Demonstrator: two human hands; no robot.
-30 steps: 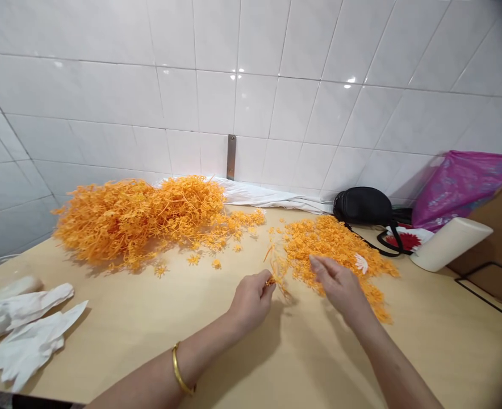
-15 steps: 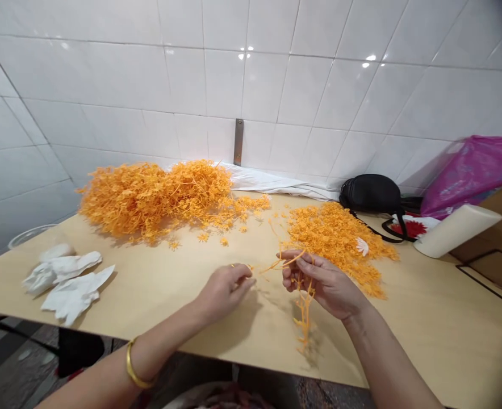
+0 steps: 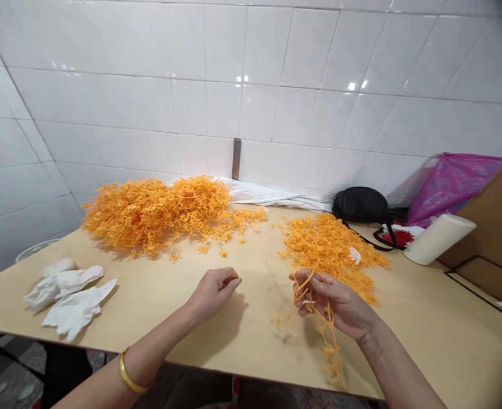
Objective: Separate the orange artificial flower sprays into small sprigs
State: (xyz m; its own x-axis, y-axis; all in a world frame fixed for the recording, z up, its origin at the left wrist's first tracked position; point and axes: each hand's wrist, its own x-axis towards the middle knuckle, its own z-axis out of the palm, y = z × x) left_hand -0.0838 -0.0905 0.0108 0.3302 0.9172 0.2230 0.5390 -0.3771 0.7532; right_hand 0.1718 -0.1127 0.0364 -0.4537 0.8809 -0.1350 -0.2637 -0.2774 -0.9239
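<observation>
My right hand (image 3: 336,298) pinches an orange plastic flower sprig (image 3: 330,341), whose thin branching stems dangle below the fingers and loop over the fingertips. My left hand (image 3: 213,292), with a gold bangle on its wrist, hovers over the table to the left, fingers curled together. Whether anything is between those fingers is hidden. Just beyond my right hand lies a loose heap of small orange plastic pieces (image 3: 323,241) with a white glove-like piece (image 3: 355,255) on top. A larger pile of orange sprigs (image 3: 157,213) stands at the back left, small bits scattered beside it.
Crumpled white gloves (image 3: 74,307) lie on the table (image 3: 149,324) at the left. Toward the right back are a black pouch (image 3: 362,204) with a strap, a cream roll (image 3: 439,238), a pink plastic bag (image 3: 455,184) and a cardboard box (image 3: 485,233). White tiles wall the back.
My hands have moved apart. The right has shifted right with the sprig and slightly lower, while the left has drawn back to the left. The view has tilted up a little.
</observation>
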